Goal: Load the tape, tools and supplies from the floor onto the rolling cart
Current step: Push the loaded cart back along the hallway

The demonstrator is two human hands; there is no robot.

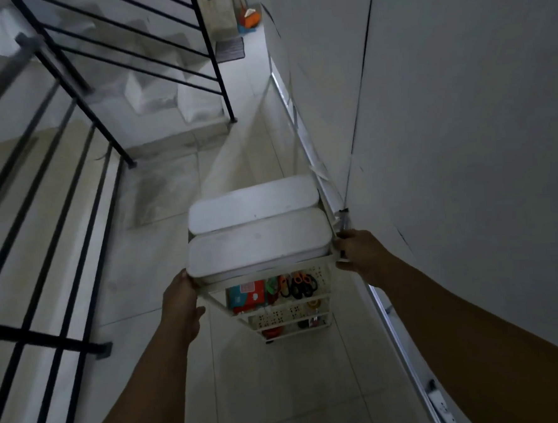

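Two bare forearms reach down from the camera toward a tall white slatted-plastic rolling cart [268,271] standing on pale floor tiles [282,391], close beside a grey wall [462,134] on the right and opposite a black metal stair railing [55,159] on the left. The left hand [182,305] grips the cart's near left top corner, fingers curled under the rim; the right hand [360,255] holds the near right corner post, fingers wrapped round it. Two white rectangular lidded plastic bins [255,219] fill the top tier, side by side and touching. On the tier below lie a red and blue packet [245,296] and orange- and black-handled scissors [300,283]; lower still sits what looks like a tape roll [313,304], too dim to confirm. No supplies show on the floor, so loading appears finished and the step in hand is steering. Even pressure from both hands should keep the narrow, top-heavy cart upright, and a straight line should clear the wall's metal skirting rail [298,128].
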